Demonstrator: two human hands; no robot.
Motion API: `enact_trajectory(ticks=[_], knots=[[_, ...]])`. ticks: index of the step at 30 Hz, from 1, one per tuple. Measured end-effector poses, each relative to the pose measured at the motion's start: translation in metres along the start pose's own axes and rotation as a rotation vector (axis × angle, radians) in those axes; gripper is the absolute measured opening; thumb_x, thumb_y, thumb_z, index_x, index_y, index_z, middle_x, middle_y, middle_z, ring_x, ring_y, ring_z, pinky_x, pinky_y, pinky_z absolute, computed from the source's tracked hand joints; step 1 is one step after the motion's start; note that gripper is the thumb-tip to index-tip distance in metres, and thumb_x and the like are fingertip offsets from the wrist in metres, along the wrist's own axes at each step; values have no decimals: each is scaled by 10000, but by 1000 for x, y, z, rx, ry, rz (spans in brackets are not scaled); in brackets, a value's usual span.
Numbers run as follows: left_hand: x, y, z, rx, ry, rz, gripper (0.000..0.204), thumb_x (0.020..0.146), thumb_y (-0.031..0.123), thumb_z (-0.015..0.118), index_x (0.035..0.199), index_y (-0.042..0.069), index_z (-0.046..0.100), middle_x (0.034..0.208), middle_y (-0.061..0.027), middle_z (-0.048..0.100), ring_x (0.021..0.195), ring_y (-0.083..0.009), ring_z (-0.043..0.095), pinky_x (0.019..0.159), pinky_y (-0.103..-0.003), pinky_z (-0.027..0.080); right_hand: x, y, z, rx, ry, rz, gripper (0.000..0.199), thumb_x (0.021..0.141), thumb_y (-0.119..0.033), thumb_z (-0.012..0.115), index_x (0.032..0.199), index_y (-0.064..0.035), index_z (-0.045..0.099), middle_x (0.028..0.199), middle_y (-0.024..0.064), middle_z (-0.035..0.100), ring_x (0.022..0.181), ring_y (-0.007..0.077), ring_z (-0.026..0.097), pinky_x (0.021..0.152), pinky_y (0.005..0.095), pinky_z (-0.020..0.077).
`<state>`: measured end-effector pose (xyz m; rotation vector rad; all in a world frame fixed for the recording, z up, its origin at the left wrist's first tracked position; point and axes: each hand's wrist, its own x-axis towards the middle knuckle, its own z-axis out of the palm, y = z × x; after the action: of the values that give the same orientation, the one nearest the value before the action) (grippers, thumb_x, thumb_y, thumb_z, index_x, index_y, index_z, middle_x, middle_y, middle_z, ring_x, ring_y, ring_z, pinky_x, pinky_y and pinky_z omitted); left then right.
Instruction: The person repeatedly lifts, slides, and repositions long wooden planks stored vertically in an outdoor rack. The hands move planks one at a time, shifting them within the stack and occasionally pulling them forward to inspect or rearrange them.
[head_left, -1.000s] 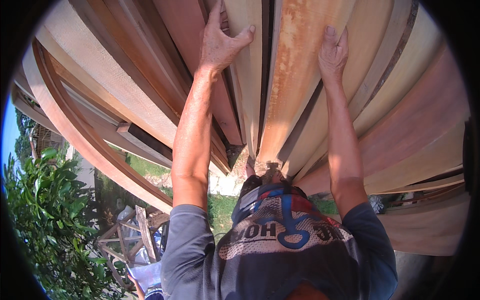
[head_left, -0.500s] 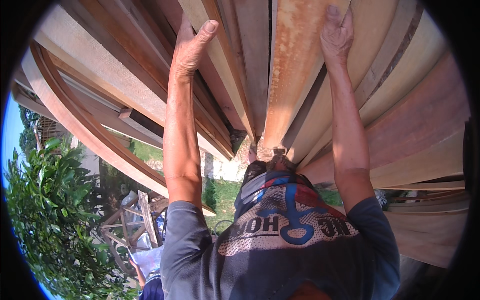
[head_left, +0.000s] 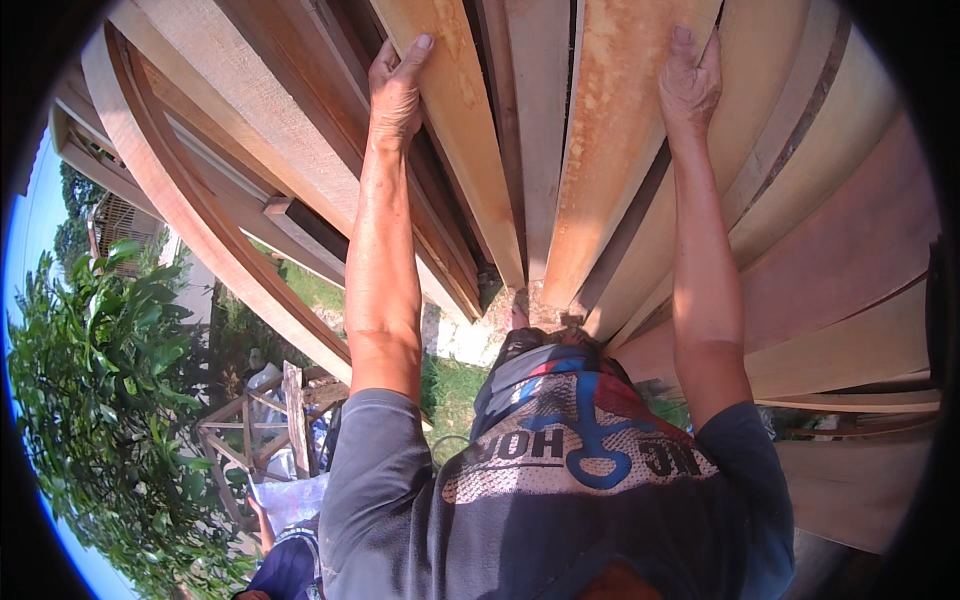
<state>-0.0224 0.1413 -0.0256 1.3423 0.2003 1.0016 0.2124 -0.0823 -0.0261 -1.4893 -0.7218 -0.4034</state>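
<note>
Shifted leftward at its far end since the earliest frame: left board point(head_left: 458, 120), long and orange-tan, with broad face now more fully turned to view than half a second ago. Newly bared beside it since the earliest frame: pale middle board point(head_left: 543, 120). Little changed: hold on right board point(head_left: 620, 120).

Head view, listed by place.

Left hand point(head_left: 398, 95): closed on far part of left board, at its left edge; thumb flat on broad face, other fingers partly hidden past the edge. Extent of wrap beneath: cannot tell.

Right hand point(head_left: 692, 90): closed on right edge of right board; thumb on mottled orange face, fingers down the outer side, partly hidden.

Left board and right board: side by side in centre, far ends apart, near ends close together by the feet point(head_left: 518, 316); middle board between.

Farther left: rough pale board point(head_left: 265, 110); long plank point(head_left: 160, 180), bowed in view; dark-ended timber point(head_left: 305, 228). Farther right: fanned row of pale and reddish boards point(head_left: 800, 250).

Near centre: dark shirt point(head_left: 600, 530) with patterned chest band; sunlit grass point(head_left: 450, 390).

Near left: leafy shrub point(head_left: 100, 400); weathered wooden frame point(head_left: 296, 415); another person's dark sleeve point(head_left: 285, 565), beside whitish sheet point(head_left: 290, 498).
</note>
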Motion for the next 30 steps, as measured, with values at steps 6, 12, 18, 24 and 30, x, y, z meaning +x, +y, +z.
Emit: enact_trajectory(ticks=[6, 12, 18, 24, 30], knots=[[12, 1, -6, 4, 43, -48, 625, 929, 337, 774, 1388, -5, 525, 1284, -103, 658, 1166, -187, 616, 1041, -370, 471, 1, -18, -2, 47, -10, 83, 825, 986, -667, 499, 1525, -48, 415, 1343, 221, 617, 1219, 350, 614, 1031, 413, 461], [15, -4, -20, 27, 46, -49, 718, 912, 443, 769, 1420, 14, 500, 1285, -95, 645, 1188, -199, 602, 1046, -382, 465, 0, -17, -3, 106, -21, 133, 881, 965, -692, 516, 1547, -44, 384, 1370, 224, 602, 1227, 340, 613, 1035, 409, 467], [19, -24, -12, 309, 275, 150, 585, 954, 485, 709, 1215, -33, 629, 1093, -118, 711, 998, -190, 643, 898, -346, 508, -1, -15, -2, 113, -7, 97, 874, 966, -701, 503, 1544, -55, 393, 1359, 219, 609, 1223, 341, 616, 1029, 411, 471], [23, -27, 2, 588, 429, 205, 557, 951, 505, 701, 1071, -38, 681, 933, -163, 719, 887, -208, 656, 810, -385, 524, -1, -17, -2, 154, -23, 45, 880, 964, -713, 490, 1542, -56, 395, 1351, 219, 612, 1221, 353, 615, 1023, 417, 472], [24, -23, 12, 552, 408, 172, 558, 960, 505, 695, 1082, -40, 690, 918, -117, 709, 881, -168, 635, 804, -359, 521, 0, -12, -3, 101, -41, 58, 872, 975, -716, 455, 1544, -58, 390, 1368, 235, 598, 1238, 370, 605, 1042, 428, 461]])
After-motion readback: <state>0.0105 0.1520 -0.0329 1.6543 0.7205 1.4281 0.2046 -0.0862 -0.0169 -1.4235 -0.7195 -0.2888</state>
